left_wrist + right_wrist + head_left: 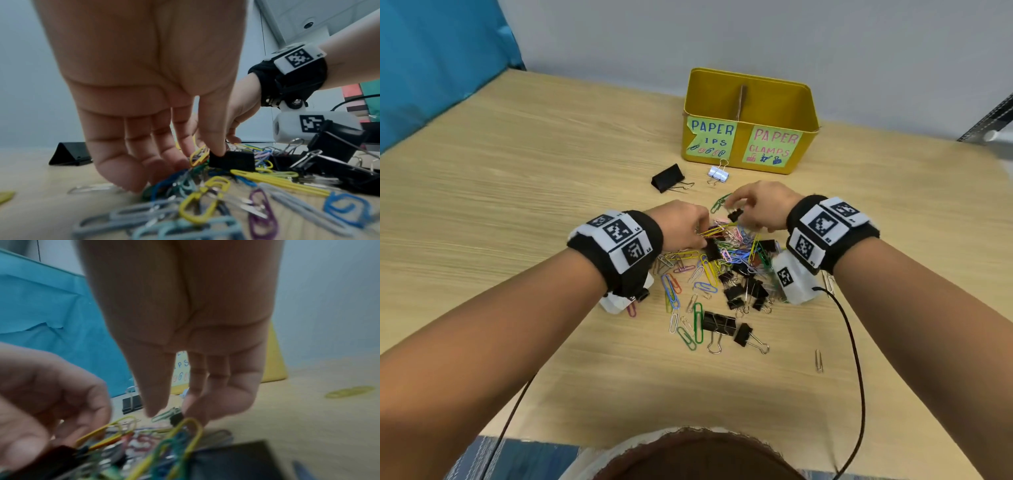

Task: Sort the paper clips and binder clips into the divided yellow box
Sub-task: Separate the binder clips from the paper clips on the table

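Both hands worked over the mixed pile of paper clips (702, 274) and black binder clips (743, 291) on the tabletop (517, 171). The pile lay near the middle, in front of the divided yellow box (804, 150), well apart from it.

Left hand (681, 222): fingers pointed down into the far-left edge of the pile. In the left wrist view the thumb tip pressed on a small black binder clip (232, 160), with yellow paper clips (198, 155) caught between thumb and forefinger. Grip clenched on those yellow clips; how many, cannot tell.

Right hand (760, 205): raised slightly above the far edge of the pile. Grip pinching a small black binder clip (735, 216) between thumb and fingertips; the right wrist view was blurred but showed the same dark clip (176, 418) at the fingertips.

Box: cardboard divider (741, 102) upright down its middle. Left label read "PAPER ...IPS", right label "PAPER CLAMPS". Contents hidden by the front wall.

Loose items: a large black binder clip (669, 178) and a white binder clip (718, 174) lay between pile and box, the white one just in front of the left label. One silver paper clip (818, 360) lay alone, near right of the pile.
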A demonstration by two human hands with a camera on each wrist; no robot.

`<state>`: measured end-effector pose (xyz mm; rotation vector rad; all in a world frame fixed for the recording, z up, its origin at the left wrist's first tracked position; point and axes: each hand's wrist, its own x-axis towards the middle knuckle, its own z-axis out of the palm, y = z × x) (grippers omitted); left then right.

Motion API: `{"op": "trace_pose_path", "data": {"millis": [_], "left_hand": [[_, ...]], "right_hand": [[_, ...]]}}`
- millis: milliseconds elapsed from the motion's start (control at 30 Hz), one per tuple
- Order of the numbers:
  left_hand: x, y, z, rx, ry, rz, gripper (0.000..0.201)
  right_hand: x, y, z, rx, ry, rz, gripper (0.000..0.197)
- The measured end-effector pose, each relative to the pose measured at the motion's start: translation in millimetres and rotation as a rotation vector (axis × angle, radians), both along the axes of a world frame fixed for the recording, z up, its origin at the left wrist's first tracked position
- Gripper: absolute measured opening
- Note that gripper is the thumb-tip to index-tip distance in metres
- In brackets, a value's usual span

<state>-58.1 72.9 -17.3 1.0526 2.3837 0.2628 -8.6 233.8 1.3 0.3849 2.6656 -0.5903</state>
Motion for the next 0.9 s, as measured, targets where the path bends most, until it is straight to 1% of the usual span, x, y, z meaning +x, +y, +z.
{"op": "trace_pose_path", "data": {"millis": [67,100,133,167,200,267,333,367,400,433,500,600,633,700,767,833,900], "left_hand": [[0.0,0.3,-0.6,0.031,-0.099,0.086,0.037],[0.0,-0.1,-0.2,0.046,-0.177,0.139,0.036],[-0.3,-1.3,0.6,0.047,-0.215,0.172,0.033],[-1.3,-2.0,2.0,0.040,-0.208,0.183,0.030],[-2.3,-2.4,3.4,0.030,-0.146,0.171,0.029],[-4.3,-2.7,4.1,0.053,-0.006,0.140,0.033],[-3.7,0.1,4.0,0.115,-0.010,0.143,0.041],[-3.2,2.4,3.4,0.112,-0.011,0.119,0.043],[-3.0,4.5,3.0,0.099,-0.003,0.101,0.041],[-3.0,6.5,2.1,0.079,-0.002,0.094,0.037],[-5.9,7.6,0.3,0.063,-0.012,0.119,0.028],[-9.8,2.5,0.4,0.097,-0.054,0.164,0.006],[-11.8,0.7,0.0,0.113,-0.083,0.175,0.009],[-13.9,-2.6,2.1,0.147,-0.156,0.198,0.015],[-13.3,-4.7,7.4,0.151,-0.201,0.190,0.019],[-12.8,-3.7,10.3,0.125,-0.191,0.166,0.028],[-13.2,-2.1,10.9,0.114,-0.153,0.177,0.031]], "right_hand": [[-0.2,-4.1,-2.1,0.000,-0.054,0.094,0.037],[-1.9,-5.2,-3.1,0.036,-0.048,0.094,0.033],[-3.9,-5.9,-3.4,0.092,-0.013,0.066,0.028],[-6.0,-5.2,-4.4,0.147,0.043,0.021,0.025],[-7.1,-4.4,-6.2,0.184,0.091,-0.019,0.025],[-7.5,-7.6,-8.1,0.192,0.126,-0.021,0.022],[-5.0,-15.1,-9.1,0.097,0.079,0.044,0.017],[-3.6,-19.2,-9.9,0.064,0.043,0.084,0.023],[-2.5,-22.6,-10.3,0.062,0.021,0.118,0.029],[-2.5,-24.2,-10.4,0.076,0.022,0.135,0.030],[-4.3,-22.6,-9.0,0.069,0.055,0.119,0.022],[-4.2,-14.1,-6.9,-0.097,0.064,-0.007,0.012],[-3.9,-11.3,-6.9,-0.150,0.063,-0.040,0.013],[-3.8,-6.8,-7.8,-0.225,0.083,-0.081,0.025],[-4.1,-5.1,-7.4,-0.279,0.126,-0.098,0.025],[-5.1,-4.0,-5.4,-0.381,0.146,-0.108,0.024],[-5.7,-2.4,-4.0,-0.505,0.150,-0.118,0.030]]}}
